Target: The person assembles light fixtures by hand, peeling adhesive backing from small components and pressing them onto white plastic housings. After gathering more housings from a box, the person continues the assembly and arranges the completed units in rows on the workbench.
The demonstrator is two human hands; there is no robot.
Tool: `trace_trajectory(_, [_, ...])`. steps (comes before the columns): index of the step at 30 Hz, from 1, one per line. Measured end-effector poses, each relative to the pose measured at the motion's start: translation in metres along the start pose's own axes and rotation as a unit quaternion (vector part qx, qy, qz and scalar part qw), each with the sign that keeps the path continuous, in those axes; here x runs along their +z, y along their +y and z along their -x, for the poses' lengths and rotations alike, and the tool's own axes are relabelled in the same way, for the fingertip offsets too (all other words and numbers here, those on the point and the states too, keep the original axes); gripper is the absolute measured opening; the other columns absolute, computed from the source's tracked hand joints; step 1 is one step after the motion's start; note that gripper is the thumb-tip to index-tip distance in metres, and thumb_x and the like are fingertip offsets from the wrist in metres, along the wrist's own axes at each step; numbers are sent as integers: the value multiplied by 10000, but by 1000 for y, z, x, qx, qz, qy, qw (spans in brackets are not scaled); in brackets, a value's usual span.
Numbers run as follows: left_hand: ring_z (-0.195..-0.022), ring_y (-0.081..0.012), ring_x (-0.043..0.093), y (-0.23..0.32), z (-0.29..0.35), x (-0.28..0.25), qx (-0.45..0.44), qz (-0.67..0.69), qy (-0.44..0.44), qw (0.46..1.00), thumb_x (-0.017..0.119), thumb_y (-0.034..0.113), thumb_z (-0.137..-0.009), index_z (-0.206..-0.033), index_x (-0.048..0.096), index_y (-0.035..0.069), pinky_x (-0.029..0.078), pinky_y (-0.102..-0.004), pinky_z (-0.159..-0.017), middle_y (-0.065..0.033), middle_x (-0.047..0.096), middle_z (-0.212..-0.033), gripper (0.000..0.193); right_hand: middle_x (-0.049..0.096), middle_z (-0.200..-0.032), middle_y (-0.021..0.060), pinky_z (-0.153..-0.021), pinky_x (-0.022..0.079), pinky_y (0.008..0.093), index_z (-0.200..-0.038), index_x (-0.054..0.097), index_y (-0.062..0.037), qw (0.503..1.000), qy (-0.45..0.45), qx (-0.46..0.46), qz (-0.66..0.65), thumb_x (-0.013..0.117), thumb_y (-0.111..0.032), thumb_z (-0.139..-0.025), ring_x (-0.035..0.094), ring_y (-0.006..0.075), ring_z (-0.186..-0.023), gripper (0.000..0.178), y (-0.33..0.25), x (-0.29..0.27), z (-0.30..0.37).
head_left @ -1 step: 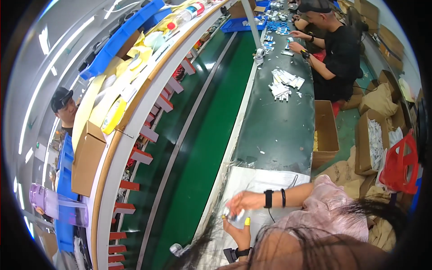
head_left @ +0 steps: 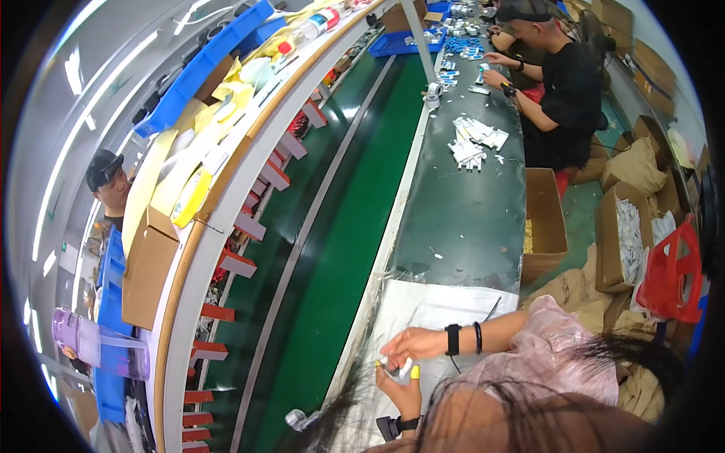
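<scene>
Over the pale sheet (head_left: 453, 298) at the near end of the bench, my two hands meet around a small white object (head_left: 405, 368) whose kind I cannot make out. My left hand (head_left: 402, 394), with yellow covers on two fingertips and a dark watch at the wrist, grips it between thumb and finger from below. From above, my right hand (head_left: 415, 343) has its fingers bent and pressed together at the same object. A black band (head_left: 452, 340) circles the right wrist, and a thin dark cord hangs by it.
White pieces (head_left: 476, 141) lie in a pile farther up the dark bench (head_left: 461, 219), where a co-worker (head_left: 563, 90) handles small items. A green conveyor (head_left: 332, 249) runs along the left, below a cluttered shelf (head_left: 189, 249). Cartons (head_left: 545, 219) and a red bag (head_left: 672, 275) stand right.
The fingers of my right hand have shifted slightly at the small white object, which shows more clearly now. My left hand stays nearly in place.
</scene>
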State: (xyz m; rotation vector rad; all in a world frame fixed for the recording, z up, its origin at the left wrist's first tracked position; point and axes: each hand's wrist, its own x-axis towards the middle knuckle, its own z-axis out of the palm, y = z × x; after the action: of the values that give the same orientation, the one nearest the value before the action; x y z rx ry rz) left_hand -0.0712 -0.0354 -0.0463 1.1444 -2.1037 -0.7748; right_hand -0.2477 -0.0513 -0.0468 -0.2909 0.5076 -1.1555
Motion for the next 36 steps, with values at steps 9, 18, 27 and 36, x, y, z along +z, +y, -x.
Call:
trace_trajectory(9, [-906, -304, 587, 15, 44, 5, 12, 3, -10, 1000, 742, 125, -763, -1104, 559, -31, 462, -391, -790, -173, 611, -996, 417, 638, -1034, 150, -883, 502, 309, -1347, 420, 15, 997, -5, 40, -68, 488, -14, -951, 633, 226, -1008, 403, 14, 6, 61])
trace_trajectory(18, [-454, -127, 517, 75, 40, -14, -260, 249, -104, 927, 693, 66, -802, -1090, 464, 17, 389, -252, -390, -87, 570, -732, 372, 555, -1285, 79, -908, 466, 297, -1415, 389, -44, 972, -37, -32, 231, 375, -232, -1023, 610, 167, -1044, 435, 4, 3, 107])
trace_trajectory(27, [-581, -94, 508, 97, 28, -41, -232, 232, -174, 928, 675, 42, -813, -1194, 511, -10, 413, -229, -494, -24, 570, -872, 418, 655, -947, 25, -737, 476, 267, -1101, 640, -41, 907, -139, -9, 397, 609, -283, -935, 609, 124, -817, 296, 6, -11, 144])
trace_trajectory(36, [-775, -122, 556, 127, 27, -43, -130, 229, -202, 943, 562, 37, -892, -1368, 370, -12, 452, -250, -667, -96, 564, -1124, 516, 544, -593, 42, -514, 401, 336, -805, 565, -40, 821, -47, -180, 540, 652, -287, -872, 528, 177, -545, 271, 10, 14, 165])
